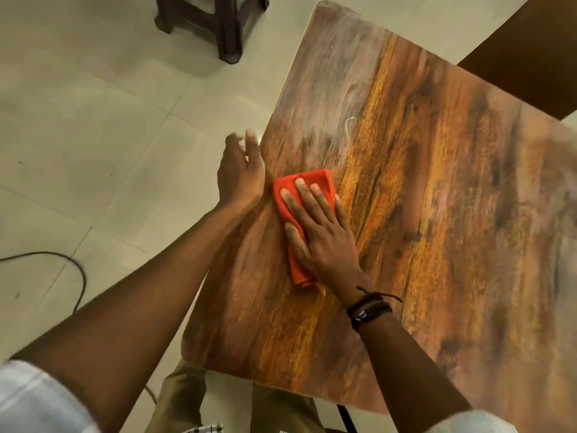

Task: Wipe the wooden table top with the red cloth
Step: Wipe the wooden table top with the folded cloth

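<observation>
Two hands [242, 175] [323, 235], one red cloth [313, 182], one table [437, 220].

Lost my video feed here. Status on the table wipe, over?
Right hand flat on red cloth, near left edge of table top. Left hand open at that edge, holding nothing. Small pale curl ahead of cloth.

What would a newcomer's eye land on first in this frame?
The bright red cloth stands out near the left edge of the orange-brown wooden table top. It is pressed flat under the right hand, whose fingers are straight. The left hand is open just beside it at the table's edge, and a pale hazy patch covers the far left corner.
</observation>
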